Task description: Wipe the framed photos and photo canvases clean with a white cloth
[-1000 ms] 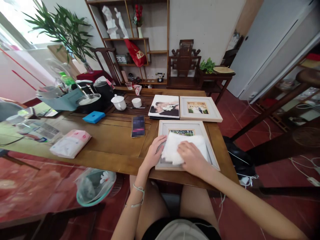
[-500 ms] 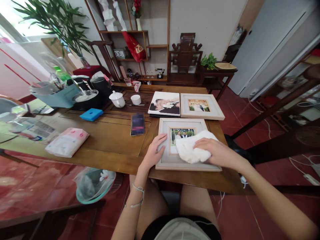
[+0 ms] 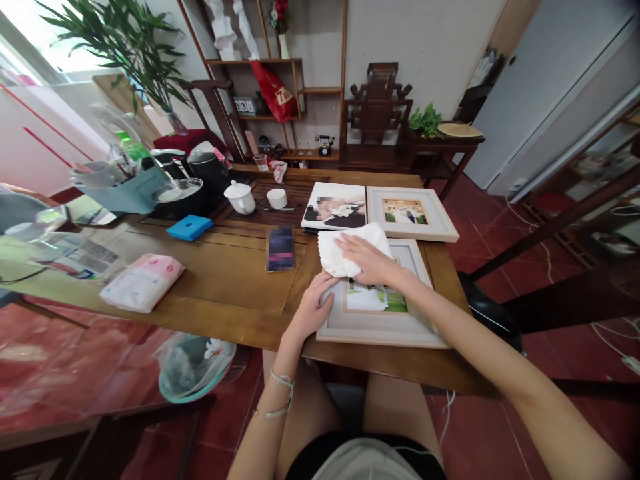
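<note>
Near the table's front edge lies a pale picture frame (image 3: 380,331) with a photo (image 3: 399,303) in it, partly covered by my right forearm. My right hand (image 3: 367,257) presses a folded white cloth (image 3: 330,248) onto the frame's far left part, the fingers stretched over the cloth. At the frame's left edge rests my left hand (image 3: 313,307), its fingers laid along the border and the thumb apart. Its fingertips are close to the cloth's lower edge. Beyond it are a second framed photo (image 3: 443,223) and a flat photo panel (image 3: 336,200), side by side.
A phone (image 3: 281,248) lies left of the frame. Farther left are a tissue pack (image 3: 144,283), a blue square block (image 3: 189,227), a lidded white cup (image 3: 240,198) and a small white cup (image 3: 277,198). A lined bin (image 3: 193,390) stands on the floor.
My right hand has moved the cloth from the frame's right side to its far left corner. The lower part of the photo is now uncovered. My left hand stays at the left edge.
</note>
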The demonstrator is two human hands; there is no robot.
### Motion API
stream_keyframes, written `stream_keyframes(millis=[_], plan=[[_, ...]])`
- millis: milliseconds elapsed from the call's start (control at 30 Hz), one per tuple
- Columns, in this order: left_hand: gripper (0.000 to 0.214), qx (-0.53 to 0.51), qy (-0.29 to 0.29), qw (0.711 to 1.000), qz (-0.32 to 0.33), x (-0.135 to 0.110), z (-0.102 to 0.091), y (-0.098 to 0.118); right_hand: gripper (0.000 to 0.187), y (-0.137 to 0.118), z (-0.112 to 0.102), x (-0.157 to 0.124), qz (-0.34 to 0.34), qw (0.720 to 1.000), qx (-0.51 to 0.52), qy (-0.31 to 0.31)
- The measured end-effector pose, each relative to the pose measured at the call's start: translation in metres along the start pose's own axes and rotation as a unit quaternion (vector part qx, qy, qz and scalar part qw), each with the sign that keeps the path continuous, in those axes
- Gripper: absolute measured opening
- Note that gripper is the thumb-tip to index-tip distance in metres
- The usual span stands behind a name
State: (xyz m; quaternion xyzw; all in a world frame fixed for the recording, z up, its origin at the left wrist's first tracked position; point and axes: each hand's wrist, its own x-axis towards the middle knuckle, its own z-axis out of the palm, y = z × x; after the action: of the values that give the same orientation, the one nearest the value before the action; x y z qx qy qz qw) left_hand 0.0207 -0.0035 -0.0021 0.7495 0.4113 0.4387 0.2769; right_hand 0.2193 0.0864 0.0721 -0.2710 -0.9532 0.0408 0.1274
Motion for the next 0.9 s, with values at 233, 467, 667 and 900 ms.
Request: stream_keyframes(millis=[233,467,667,900], plan=[[0.04,-0.014,0.001,1.0,0.016,0.0,0.001,0.0,0.054,-0.021,-0.022,-0.043,0.063,0.993,-0.001,-0.103],[0.042,-0.008,-0.011,1.0,0.019,0.0,0.0,0.004,0.061,-0.034,-0.055,-0.11,0.136,0.98,-0.001,-0.142],[0.042,-0.009,-0.007,1.0,0.019,0.0,-0.001,0.005,0.056,0.016,-0.038,-0.107,0.271,0.958,-0.089,0.026],[0.041,-0.012,-0.002,1.0,0.019,0.0,0.0,0.004,0.059,0.02,-0.001,-0.055,0.258,0.96,-0.097,0.056]])
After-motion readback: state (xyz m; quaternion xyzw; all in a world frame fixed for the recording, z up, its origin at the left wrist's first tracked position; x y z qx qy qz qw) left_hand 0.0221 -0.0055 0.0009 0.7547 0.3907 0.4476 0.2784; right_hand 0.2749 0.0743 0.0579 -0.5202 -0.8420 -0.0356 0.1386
